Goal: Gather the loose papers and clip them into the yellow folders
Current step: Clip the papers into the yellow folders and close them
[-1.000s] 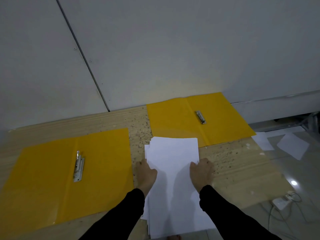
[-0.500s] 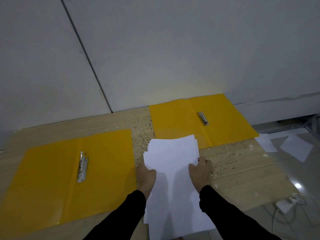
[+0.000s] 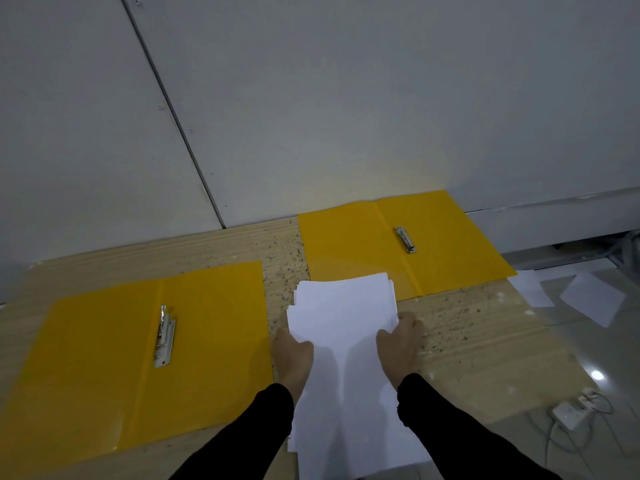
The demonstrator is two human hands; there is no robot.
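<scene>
A stack of white papers lies on the wooden table between two open yellow folders. My left hand grips the stack's left edge and my right hand grips its right edge, with thumbs on top. The stack's far end is lifted and overlaps the right folder, which has a small metal clip near its spine. The left folder lies flat with a longer metal clip at its centre fold.
A grey panelled wall rises right behind the table. Loose white sheets lie on the floor to the right. A white power adapter with cables sits on the floor beyond the table's right edge.
Both hands went from resting flat on the stack to gripping its side edges. The stack's far end has risen and shifted slightly left, its sheets squeezed closer together.
</scene>
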